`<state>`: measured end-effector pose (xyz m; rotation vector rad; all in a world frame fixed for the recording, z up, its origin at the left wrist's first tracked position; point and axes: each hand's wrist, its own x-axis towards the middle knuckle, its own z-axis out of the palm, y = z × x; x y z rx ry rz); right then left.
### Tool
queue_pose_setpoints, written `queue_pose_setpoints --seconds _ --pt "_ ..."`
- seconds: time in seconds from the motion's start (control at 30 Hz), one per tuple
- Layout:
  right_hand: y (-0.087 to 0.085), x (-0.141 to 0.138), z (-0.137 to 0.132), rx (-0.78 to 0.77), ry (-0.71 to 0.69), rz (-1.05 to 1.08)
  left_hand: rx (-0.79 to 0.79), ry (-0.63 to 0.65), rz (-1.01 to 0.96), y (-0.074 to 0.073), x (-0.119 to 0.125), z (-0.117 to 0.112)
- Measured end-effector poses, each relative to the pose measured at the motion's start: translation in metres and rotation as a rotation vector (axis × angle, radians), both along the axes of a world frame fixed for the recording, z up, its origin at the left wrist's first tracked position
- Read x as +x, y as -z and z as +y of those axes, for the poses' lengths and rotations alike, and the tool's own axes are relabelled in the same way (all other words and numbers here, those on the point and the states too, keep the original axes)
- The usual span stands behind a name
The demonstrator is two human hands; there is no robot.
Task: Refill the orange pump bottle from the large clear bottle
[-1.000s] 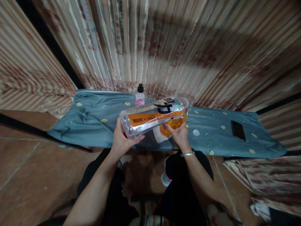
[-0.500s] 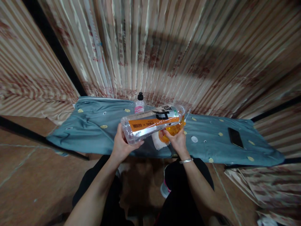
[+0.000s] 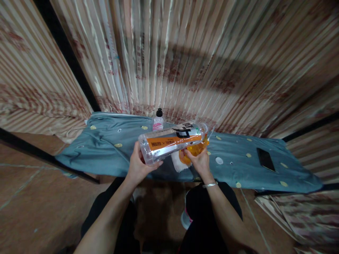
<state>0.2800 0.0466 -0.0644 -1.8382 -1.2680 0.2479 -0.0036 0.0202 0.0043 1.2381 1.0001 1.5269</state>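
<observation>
My left hand (image 3: 139,167) is wrapped around the base end of a large clear plastic bottle (image 3: 169,143) with a silver and orange label. The bottle lies tilted in the air, its neck end raised a little toward the right. My right hand (image 3: 200,162) grips an orange see-through container (image 3: 196,149) just under that neck; a thin clear straw-like piece sticks up beside it. Whether the bottle's mouth touches the container cannot be made out. Below the container lies a white tissue (image 3: 178,164). Behind the large bottle stands a small clear bottle (image 3: 158,124) with a black cap.
A narrow table under a blue-green patterned cloth (image 3: 106,162) runs across the view. On its right side are a white round disc (image 3: 219,161) and a black phone (image 3: 265,158). Striped curtains (image 3: 185,70) hang behind, with dark frame poles (image 3: 66,53) at the sides.
The view has shifted slightly, so everything sits a little lower in the picture. Both hands keep their hold, and the bottle's tilt looks the same.
</observation>
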Motion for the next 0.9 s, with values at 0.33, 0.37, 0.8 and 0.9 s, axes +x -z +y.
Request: queue_pose_setpoints --seconds 0.33,0.37,0.8,0.9 --pt "-0.0002 -0.0011 -0.0004 0.045 0.005 -0.010 0.011 0.013 -0.063 0.0042 0.0017 0.0028" --pt "-0.0001 -0.0007 -0.0005 0.049 0.003 -0.016 0.014 0.017 -0.071 0.0048 0.0019 0.0031" --pt "0.0006 -0.0013 -0.0008 0.061 -0.001 -0.004 0.041 0.029 -0.051 0.0044 0.0011 0.0029" --pt "0.0011 -0.0004 -0.0005 0.056 -0.023 0.000 0.038 0.036 -0.066 0.0028 0.0015 0.0025"
